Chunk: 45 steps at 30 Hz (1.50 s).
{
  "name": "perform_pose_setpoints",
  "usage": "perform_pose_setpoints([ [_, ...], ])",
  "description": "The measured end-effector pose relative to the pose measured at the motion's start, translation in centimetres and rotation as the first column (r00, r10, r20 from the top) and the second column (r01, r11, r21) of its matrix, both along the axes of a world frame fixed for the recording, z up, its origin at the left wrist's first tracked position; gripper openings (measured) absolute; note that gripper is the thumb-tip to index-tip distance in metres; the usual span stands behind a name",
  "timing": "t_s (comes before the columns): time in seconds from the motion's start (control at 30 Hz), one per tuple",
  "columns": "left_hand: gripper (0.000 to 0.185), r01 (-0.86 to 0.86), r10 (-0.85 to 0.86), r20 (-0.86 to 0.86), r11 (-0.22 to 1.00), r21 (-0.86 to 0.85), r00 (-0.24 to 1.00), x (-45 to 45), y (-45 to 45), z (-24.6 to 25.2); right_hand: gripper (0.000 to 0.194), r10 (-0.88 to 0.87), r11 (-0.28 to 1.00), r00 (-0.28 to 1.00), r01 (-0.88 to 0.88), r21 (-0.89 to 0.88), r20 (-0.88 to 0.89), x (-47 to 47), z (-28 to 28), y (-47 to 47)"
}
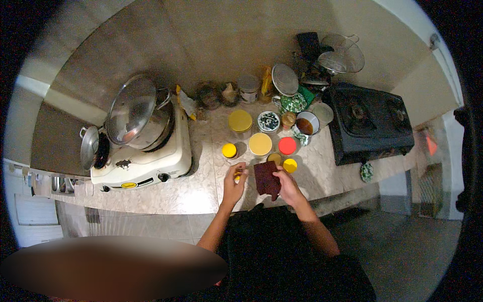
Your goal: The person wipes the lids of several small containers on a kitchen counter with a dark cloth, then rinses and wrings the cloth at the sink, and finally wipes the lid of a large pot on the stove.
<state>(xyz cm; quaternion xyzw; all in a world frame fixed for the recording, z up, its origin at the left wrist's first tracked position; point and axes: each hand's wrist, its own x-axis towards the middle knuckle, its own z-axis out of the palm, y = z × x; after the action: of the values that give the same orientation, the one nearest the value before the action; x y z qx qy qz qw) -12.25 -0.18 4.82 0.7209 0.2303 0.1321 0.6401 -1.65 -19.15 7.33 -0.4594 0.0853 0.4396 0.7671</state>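
My right hand [289, 187] grips a flat, dark maroon piece [267, 179] by its right side; its lower edge is uneven, and whether it is cloth or a packet is unclear. To its left, my left hand [234, 185] is raised over the counter with curled fingers. A bit of yellow [237, 178] shows between thumb and fingers; I cannot tell whether it is held or lies behind. Just beyond the hands stand a yellow-lidded jar [229, 150], a pale-yellow-lidded container [260, 144], a red-lidded jar [287, 145] and another yellow-lidded jar [290, 165].
A white gas stove [151, 162] bears a large lidded metal pot [137, 113] at left. On the right sits a black two-burner stove [369, 120]. Farther back are an enamel mug [307, 123] of brown liquid, a gold-lidded container [240, 120] and a wire strainer [347, 53].
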Motion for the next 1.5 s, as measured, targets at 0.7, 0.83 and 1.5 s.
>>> perform_pose_setpoints([
  [0.7, 0.045, -0.183, 0.22, -0.007, 0.792, -0.582, 0.976, -2.5, 6.3, 3.0, 0.062, 0.436, 0.874, 0.299, 0.084, -0.479, 0.849, 5.1, 1.4, 10.2],
  [0.83, 0.043, -0.184, 0.228, -0.008, 0.764, -0.619, 0.974, -3.3, 8.0, 3.1, 0.083, 0.647, 0.697, 0.153, 0.278, -0.661, 0.747, 7.8, 2.2, 15.6],
  [1.5, 0.038, -0.151, 0.178, -0.007, 0.814, -0.56, 0.984, -6.0, 17.3, 2.4, 0.078, 0.557, 0.813, -0.202, 0.332, -0.479, 0.806, 10.3, -4.4, 30.3],
])
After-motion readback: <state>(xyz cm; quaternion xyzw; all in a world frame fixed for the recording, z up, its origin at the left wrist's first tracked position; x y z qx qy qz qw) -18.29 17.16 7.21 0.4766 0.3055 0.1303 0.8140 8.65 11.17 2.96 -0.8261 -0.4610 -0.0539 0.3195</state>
